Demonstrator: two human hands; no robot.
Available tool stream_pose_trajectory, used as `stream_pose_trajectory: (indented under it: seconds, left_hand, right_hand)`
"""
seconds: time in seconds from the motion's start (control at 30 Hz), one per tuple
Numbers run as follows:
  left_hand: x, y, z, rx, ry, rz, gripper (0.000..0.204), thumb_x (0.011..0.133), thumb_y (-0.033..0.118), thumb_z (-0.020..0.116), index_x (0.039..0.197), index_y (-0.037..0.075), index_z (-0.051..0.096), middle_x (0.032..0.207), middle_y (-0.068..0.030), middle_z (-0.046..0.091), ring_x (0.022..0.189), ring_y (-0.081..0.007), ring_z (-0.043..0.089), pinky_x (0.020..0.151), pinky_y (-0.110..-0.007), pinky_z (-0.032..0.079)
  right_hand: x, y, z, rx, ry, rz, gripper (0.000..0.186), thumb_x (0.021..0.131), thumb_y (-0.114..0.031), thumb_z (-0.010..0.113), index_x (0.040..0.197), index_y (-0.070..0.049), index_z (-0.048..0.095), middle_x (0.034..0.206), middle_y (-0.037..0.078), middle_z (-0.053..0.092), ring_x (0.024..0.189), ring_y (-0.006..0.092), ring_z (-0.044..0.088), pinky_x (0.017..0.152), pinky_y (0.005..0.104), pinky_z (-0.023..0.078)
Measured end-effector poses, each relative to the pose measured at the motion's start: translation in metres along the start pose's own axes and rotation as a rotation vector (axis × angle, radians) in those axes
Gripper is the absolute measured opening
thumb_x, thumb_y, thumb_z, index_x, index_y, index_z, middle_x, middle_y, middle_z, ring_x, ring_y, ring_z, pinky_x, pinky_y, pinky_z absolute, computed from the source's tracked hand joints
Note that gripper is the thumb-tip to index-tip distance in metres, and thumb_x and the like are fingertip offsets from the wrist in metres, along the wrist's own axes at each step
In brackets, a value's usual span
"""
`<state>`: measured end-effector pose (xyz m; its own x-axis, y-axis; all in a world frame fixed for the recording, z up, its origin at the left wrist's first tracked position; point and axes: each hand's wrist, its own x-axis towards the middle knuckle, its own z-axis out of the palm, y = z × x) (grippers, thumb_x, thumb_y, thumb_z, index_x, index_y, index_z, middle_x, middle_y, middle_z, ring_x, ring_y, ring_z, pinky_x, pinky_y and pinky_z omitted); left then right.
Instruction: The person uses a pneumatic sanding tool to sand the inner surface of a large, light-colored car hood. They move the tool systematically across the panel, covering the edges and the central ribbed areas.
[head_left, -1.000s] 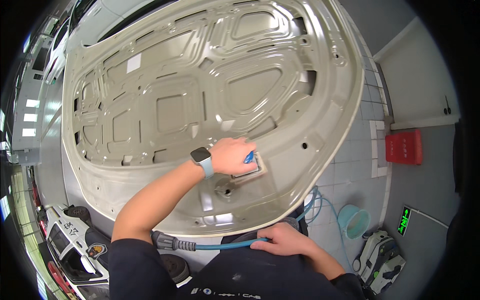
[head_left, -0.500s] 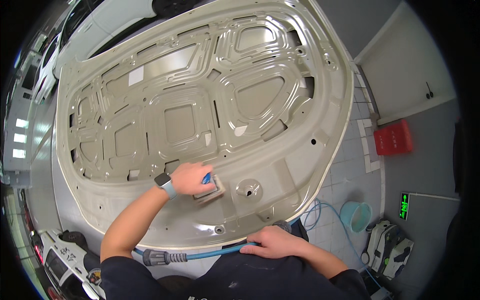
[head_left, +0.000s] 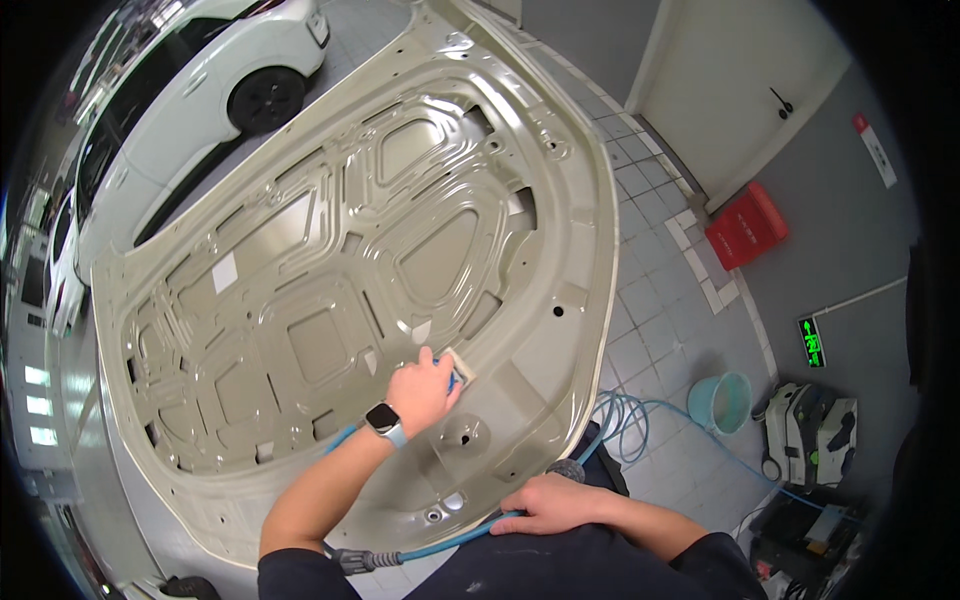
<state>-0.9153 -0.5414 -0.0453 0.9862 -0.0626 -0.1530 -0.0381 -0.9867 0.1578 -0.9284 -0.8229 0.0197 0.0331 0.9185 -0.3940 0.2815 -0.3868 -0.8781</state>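
A large beige car hood [head_left: 540, 270] lies with its ribbed inner side up in front of me. My left hand [head_left: 425, 388], with a watch on the wrist, is closed around a blue and cream sanding block [head_left: 458, 370]. The block's flat face is against the hood's smooth border, just above a round recess. Close to my body, at the hood's near edge, my right hand [head_left: 550, 503] is closed on a blue hose [head_left: 450, 543]. That hose has a dark grey ribbed connector [head_left: 365, 561] and passes behind my left forearm.
A white car [head_left: 170, 130] stands beyond the hood at the left. On the tiled floor to the right are a red bin [head_left: 745, 228], a light-blue bucket [head_left: 720, 403], a coiled blue hose [head_left: 625, 425] and a white and dark machine [head_left: 810, 435]. A door [head_left: 740, 100] is at the upper right.
My left hand has moved the sanding block rightward and farther along the hood's border. My view has turned right, showing more of the white car. My right hand stays on the hose.
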Motion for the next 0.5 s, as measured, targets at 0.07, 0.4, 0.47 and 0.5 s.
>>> stream_pose_trajectory:
  seconds: [0.07, 0.4, 0.47, 0.5]
  left_hand:
    - [0.034, 0.016, 0.0, -0.038, 0.014, 0.015, 0.042, 0.091, 0.038, 0.075, 0.112, 0.005, 0.059, 0.1, -0.0213, 0.059, 0.072, -0.04, 0.071, 0.061, -0.048, 0.059]
    - [0.22, 0.092, -0.012, 0.005, 0.083, -0.014, 0.041, 0.093, 0.037, 0.073, 0.115, 0.005, 0.057, 0.101, -0.0221, 0.06, 0.068, -0.0402, 0.071, 0.06, -0.048, 0.059]
    - [0.258, 0.098, -0.019, 0.012, 0.049, -0.073, 0.043, 0.093, 0.037, 0.073, 0.117, 0.005, 0.057, 0.103, -0.0229, 0.061, 0.068, -0.0409, 0.07, 0.06, -0.048, 0.059]
    - [0.276, 0.098, -0.022, 0.027, 0.063, -0.084, 0.043, 0.093, 0.037, 0.073, 0.118, 0.005, 0.058, 0.103, -0.0231, 0.061, 0.069, -0.0415, 0.07, 0.061, -0.049, 0.059]
  right_hand:
    - [-0.008, 0.011, -0.008, 0.025, 0.035, 0.001, 0.058, 0.102, -0.059, 0.059, 0.098, -0.004, 0.075, 0.077, 0.022, 0.069, 0.08, 0.0446, 0.069, 0.072, 0.052, 0.054]
    - [-0.053, 0.092, -0.111, 0.052, 0.014, -0.024, 0.058, 0.102, -0.061, 0.058, 0.095, -0.005, 0.074, 0.078, 0.021, 0.07, 0.078, 0.0436, 0.07, 0.07, 0.0508, 0.054]
    - [-0.062, 0.112, -0.143, 0.077, -0.005, -0.04, 0.061, 0.101, -0.062, 0.058, 0.093, -0.004, 0.075, 0.078, 0.021, 0.071, 0.079, 0.0441, 0.07, 0.071, 0.0515, 0.055]
    - [-0.067, 0.123, -0.158, 0.099, -0.026, -0.043, 0.061, 0.101, -0.062, 0.058, 0.093, -0.005, 0.075, 0.078, 0.021, 0.071, 0.079, 0.044, 0.07, 0.07, 0.0514, 0.055]
